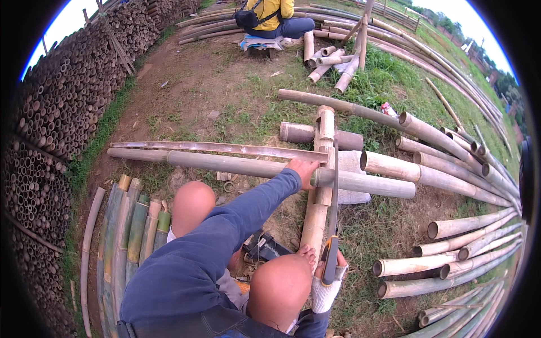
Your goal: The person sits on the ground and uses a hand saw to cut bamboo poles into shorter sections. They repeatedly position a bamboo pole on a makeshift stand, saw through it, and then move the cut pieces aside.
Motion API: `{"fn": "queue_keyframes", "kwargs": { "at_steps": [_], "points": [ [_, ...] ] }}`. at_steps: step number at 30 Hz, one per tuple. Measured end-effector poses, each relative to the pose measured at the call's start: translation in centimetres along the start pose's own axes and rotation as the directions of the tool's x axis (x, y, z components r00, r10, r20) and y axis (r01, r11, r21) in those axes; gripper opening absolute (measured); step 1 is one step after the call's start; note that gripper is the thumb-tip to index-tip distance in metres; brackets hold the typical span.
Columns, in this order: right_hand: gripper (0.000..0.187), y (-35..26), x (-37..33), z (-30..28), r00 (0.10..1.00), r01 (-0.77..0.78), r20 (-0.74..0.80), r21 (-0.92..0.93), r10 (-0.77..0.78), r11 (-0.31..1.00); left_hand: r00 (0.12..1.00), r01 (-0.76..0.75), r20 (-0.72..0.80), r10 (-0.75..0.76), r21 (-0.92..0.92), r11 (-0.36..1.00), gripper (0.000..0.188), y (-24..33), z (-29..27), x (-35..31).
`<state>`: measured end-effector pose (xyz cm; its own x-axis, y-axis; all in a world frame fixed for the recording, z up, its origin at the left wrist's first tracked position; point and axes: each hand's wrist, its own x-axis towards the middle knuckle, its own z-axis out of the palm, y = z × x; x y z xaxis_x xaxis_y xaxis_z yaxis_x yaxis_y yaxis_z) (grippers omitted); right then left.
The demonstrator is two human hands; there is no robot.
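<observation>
A long bamboo pole (pixel 225 162) lies crosswise over a thicker notched bamboo support (pixel 315 219). My left hand (pixel 305 172) is closed round the pole beside the support. In my right hand (pixel 333 269), partly covered by a white glove or wrist wrap, is the orange and black handle of a hand saw (pixel 333 211). Its long blade points away from me and crosses the pole just right of the support; whether the teeth have entered the bamboo cannot be made out. A split bamboo strip (pixel 225 148) runs along the pole's far side, its right end at the support.
My bare foot (pixel 307 254) rests by the support's near end. Cut bamboo lengths (pixel 135 225) lie at left, and more bamboo poles (pixel 451 174) spread at right. A tall bamboo stack (pixel 62 96) lines the far left. A person in yellow (pixel 267 14) sits ahead.
</observation>
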<state>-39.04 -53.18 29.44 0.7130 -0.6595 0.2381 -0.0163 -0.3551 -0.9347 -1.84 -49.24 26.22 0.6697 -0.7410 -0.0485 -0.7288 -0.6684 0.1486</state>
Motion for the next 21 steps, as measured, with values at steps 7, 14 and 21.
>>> {"fn": "queue_keyframes", "kwargs": {
  "at_steps": [7,14,21],
  "points": [
    [0.052,0.1,11.8,5.1,0.992,0.021,0.117,0.144,-0.038,0.989,0.996,-0.013,0.093,0.012,0.019,1.0,0.097,-0.1,-1.4,-0.3],
    [0.05,1.3,-7.1,-3.3,0.996,0.04,0.077,0.135,-0.051,0.99,0.997,-0.019,0.077,0.018,0.007,1.0,0.096,-1.1,-0.8,1.5],
    [0.048,-1.1,11.9,6.0,0.998,-0.024,0.053,0.143,0.017,0.989,1.0,-0.01,-0.012,0.01,0.002,1.0,0.095,-0.3,-0.3,-0.1]
  ]
}}
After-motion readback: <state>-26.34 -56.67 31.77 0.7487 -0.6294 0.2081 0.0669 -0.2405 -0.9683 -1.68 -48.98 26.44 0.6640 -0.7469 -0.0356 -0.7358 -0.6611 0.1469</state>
